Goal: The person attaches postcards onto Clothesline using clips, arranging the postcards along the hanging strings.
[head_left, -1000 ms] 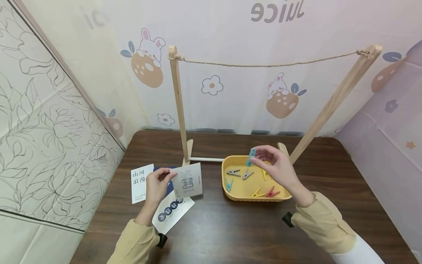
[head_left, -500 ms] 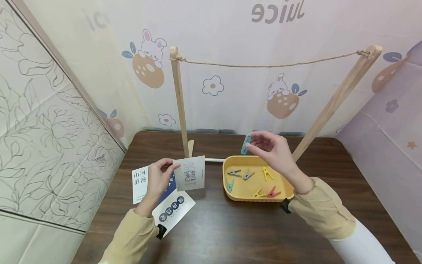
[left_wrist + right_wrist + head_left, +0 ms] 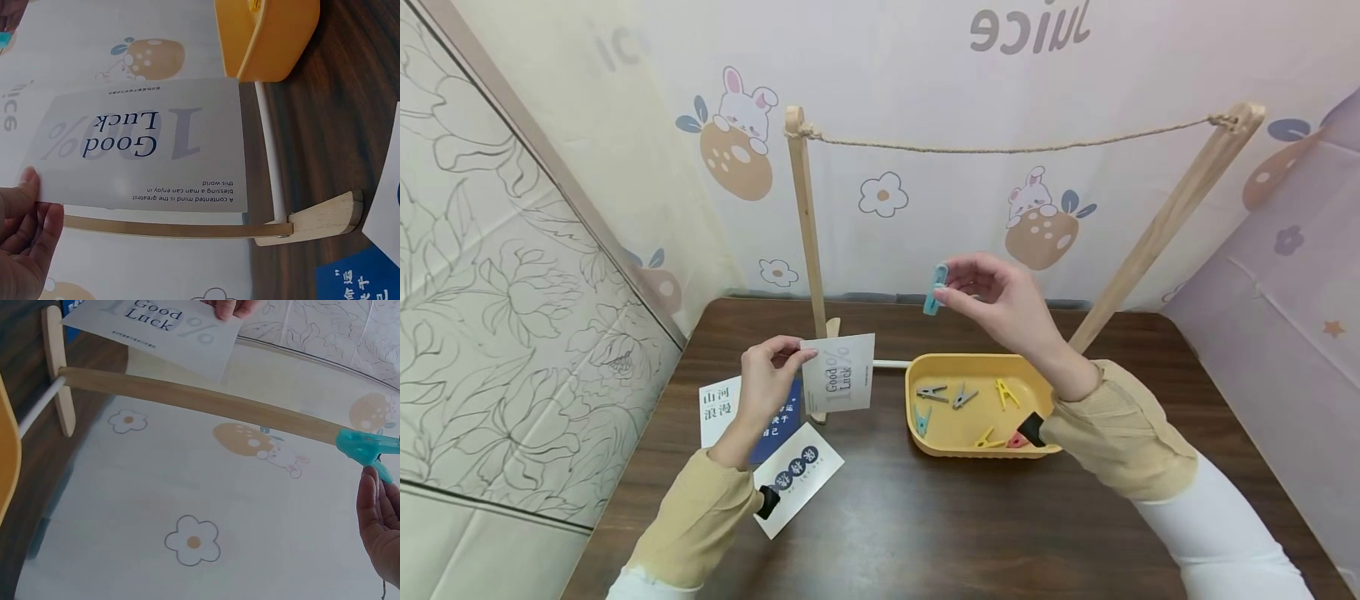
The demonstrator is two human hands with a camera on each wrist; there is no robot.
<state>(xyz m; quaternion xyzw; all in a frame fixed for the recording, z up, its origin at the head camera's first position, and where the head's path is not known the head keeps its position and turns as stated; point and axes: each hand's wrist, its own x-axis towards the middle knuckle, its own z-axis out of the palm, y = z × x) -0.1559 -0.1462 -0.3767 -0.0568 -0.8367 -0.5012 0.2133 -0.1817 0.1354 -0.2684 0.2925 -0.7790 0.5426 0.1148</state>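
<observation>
A white "Good Luck" card (image 3: 842,373) is pinched at its upper left corner by my left hand (image 3: 766,377), in front of the rack's left post. My right hand (image 3: 1006,302) pinches a teal clothespin (image 3: 936,289) above the yellow tray (image 3: 985,451). In the right wrist view the clothespin (image 3: 365,445) lies at the fingertips. Above both hands a twine line (image 3: 1015,151) hangs between two wooden posts. Several clothespins, grey, yellow, teal and red, lie in the tray; my right sleeve partly covers the red clothespin (image 3: 1017,440).
On the table's left lie a white card (image 3: 715,417), a blue card (image 3: 782,423) and a white card with dark circles (image 3: 805,479). The rack's right post (image 3: 1165,229) leans outward behind my right arm. A pale rod (image 3: 891,364) joins the rack's feet.
My right hand has risen and moved left with the teal clothespin, away from the tray. My left hand has lifted the card slightly up and to the right.
</observation>
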